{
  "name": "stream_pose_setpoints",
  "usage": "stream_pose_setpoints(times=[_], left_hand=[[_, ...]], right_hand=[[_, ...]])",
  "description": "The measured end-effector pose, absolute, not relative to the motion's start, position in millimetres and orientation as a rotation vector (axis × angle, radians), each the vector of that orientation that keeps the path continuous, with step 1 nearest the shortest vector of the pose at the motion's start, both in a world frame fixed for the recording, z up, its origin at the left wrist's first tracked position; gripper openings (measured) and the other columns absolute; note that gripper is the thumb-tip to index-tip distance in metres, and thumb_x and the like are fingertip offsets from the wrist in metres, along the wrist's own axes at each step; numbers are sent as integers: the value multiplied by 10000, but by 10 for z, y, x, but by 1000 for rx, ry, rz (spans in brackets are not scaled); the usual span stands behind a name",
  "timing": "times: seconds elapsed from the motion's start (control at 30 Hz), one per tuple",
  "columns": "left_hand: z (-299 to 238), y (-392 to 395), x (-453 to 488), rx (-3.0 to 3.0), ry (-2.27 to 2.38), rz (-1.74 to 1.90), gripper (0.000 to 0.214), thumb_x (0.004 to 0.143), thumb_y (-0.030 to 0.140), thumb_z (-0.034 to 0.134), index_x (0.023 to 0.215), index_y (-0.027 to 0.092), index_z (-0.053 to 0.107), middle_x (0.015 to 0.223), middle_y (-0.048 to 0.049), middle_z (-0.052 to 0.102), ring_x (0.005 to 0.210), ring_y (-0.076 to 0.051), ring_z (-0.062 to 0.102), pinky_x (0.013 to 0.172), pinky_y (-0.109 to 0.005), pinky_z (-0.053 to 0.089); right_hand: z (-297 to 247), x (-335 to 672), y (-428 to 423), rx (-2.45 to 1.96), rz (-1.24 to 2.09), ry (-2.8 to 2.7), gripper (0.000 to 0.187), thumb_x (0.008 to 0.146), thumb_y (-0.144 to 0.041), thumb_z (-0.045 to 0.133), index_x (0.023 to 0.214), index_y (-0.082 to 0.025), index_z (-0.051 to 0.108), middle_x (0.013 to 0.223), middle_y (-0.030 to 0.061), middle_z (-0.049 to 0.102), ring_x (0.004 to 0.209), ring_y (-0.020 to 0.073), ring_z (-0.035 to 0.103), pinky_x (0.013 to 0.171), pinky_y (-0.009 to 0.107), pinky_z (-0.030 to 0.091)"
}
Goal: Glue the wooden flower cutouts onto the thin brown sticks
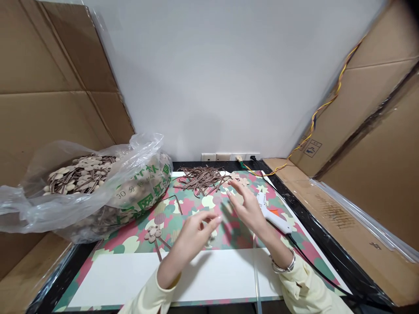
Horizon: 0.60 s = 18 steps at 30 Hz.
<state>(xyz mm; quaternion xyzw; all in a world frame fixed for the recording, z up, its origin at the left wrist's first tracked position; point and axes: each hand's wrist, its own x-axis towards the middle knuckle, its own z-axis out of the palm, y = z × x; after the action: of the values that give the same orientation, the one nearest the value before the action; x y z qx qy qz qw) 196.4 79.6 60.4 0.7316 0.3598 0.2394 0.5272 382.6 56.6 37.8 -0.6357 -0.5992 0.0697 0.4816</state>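
Observation:
My left hand (193,235) hovers over the patterned mat (229,231), fingers loosely curled, thumb and forefinger close together; I cannot make out anything in them. My right hand (247,205) is raised just to its right, fingers stretched out and apart, holding nothing. A white glue gun (273,213) lies right beside my right hand. A small flower-shaped piece of wooden discs on a brown stick (153,234) lies left of my left hand. A pile of brown strips (203,178) sits beyond both hands, with a few wooden discs (238,178) next to it.
A large clear plastic bag (88,187) full of wooden disc pieces fills the left side. White sheets (137,274) cover the near table. The glue gun's black cord (310,266) runs along the right. Cardboard panels (369,144) stand on both sides; wall sockets (229,156) sit at the back.

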Motion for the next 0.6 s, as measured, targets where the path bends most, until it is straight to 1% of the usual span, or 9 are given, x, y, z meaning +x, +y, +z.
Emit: stream_pose_setpoints(times=[0.13, 0.23, 0.3, 0.43, 0.47, 0.53, 0.6], left_hand=[[464, 635, 2281, 1770, 721, 526, 372, 810, 484, 526, 927, 160, 665, 824, -52, 680, 652, -146, 577, 576, -236, 412], [424, 573, 2410, 1719, 708, 493, 378, 778, 506, 562, 844, 140, 633, 744, -40, 664, 635, -143, 558, 556, -231, 390], [412, 551, 2448, 1675, 731, 478, 366, 764, 504, 577, 786, 141, 610, 699, -25, 644, 603, -134, 542, 543, -228, 381], [372, 526, 2469, 1616, 711, 416, 315, 742, 457, 613, 706, 145, 595, 675, -17, 630, 611, -130, 542, 559, -224, 376], [358, 520, 2473, 1616, 700, 406, 304, 726, 445, 632, 694, 146, 592, 660, -10, 620, 604, -125, 533, 550, -220, 365], [332, 505, 2484, 1619, 683, 393, 288, 704, 424, 658, 669, 148, 585, 619, 10, 585, 570, -112, 502, 521, -212, 336], [320, 488, 2496, 1614, 643, 378, 274, 735, 406, 627, 653, 148, 589, 569, 22, 546, 528, -102, 474, 505, -213, 324]], right_hand=[[389, 3685, 547, -1567, 176, -1470, 333, 918, -264, 363, 1225, -219, 482, 1255, 77, 555, 1169, 218, 495, 974, 410, 361], [371, 3656, 559, -1641, 90, -1504, 345, 920, -222, 320, 1227, -210, 476, 1250, 89, 555, 1175, 230, 485, 962, 432, 335], [340, 3668, 574, -1701, 19, -1493, 352, 929, -211, 295, 1234, -205, 468, 1262, 96, 543, 1212, 237, 445, 972, 447, 307], [276, 3723, 603, -1796, -121, -1431, 366, 934, -181, 261, 1241, -204, 458, 1315, 102, 485, 1293, 244, 331, 976, 447, 281], [266, 3734, 608, -1806, -134, -1423, 372, 931, -170, 256, 1243, -206, 455, 1308, 100, 486, 1294, 241, 327, 971, 437, 285], [255, 3747, 615, -1817, -133, -1404, 377, 926, -158, 251, 1240, -205, 455, 1262, 100, 517, 1262, 235, 365, 960, 420, 293], [253, 3752, 618, -1824, -125, -1395, 376, 924, -157, 247, 1227, -204, 465, 1221, 103, 538, 1217, 231, 411, 951, 411, 298]])
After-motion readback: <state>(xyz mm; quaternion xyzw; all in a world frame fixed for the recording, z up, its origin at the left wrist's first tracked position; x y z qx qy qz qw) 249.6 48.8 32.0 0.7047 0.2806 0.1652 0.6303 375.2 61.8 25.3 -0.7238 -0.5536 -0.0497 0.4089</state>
